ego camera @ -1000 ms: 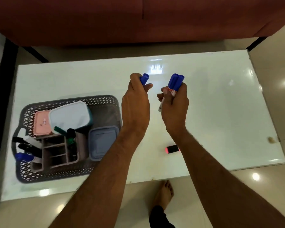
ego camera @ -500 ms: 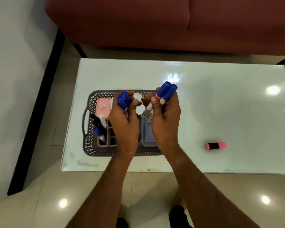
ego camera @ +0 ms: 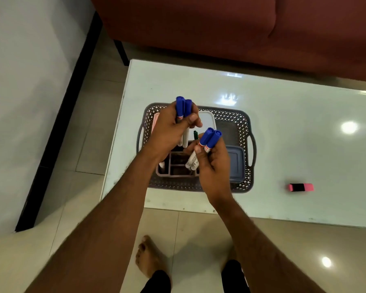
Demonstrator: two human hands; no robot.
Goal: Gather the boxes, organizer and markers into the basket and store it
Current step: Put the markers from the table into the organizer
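Two blue-capped markers [ego camera: 183, 111] are gripped in the left hand [ego camera: 169, 130], whose fingers [ego camera: 193, 120] are curled round the barrels with the thumb pressed across them; the caps point up and away, and the white barrels project below the fingers. A second pair of blue-capped markers [ego camera: 209, 140] is pinched in the right hand [ego camera: 215, 163], the fingers [ego camera: 199, 150] being closed round the barrels just below the caps, with the white barrel ends slanting down and left from the fingers.

Both hands are held above the grey perforated basket [ego camera: 244, 123], which stands on the white glossy counter [ego camera: 283, 115] near its left edge. Directly below the right fingers, inside the basket, the compartmented organizer [ego camera: 178, 166] is seen; the barrel ends of the right pair lie over it, though whether they touch it cannot be told. A green marker [ego camera: 195, 135] stands between the two hands. Beyond the left fingers a white-lidded box [ego camera: 207, 121] lies in the basket, and a pink box [ego camera: 155, 121] is partly hidden to the left of those fingers. A blue-grey lidded box [ego camera: 237, 163] sits just to the right of the right hand.

A pink-and-black highlighter [ego camera: 301, 187] lies on the counter, well apart to the right of the right fingers and outside the basket. A red sofa [ego camera: 220, 28] stands beyond the counter, and a bare foot [ego camera: 148, 256] rests on the tiled floor [ego camera: 188, 240] below the forearms.
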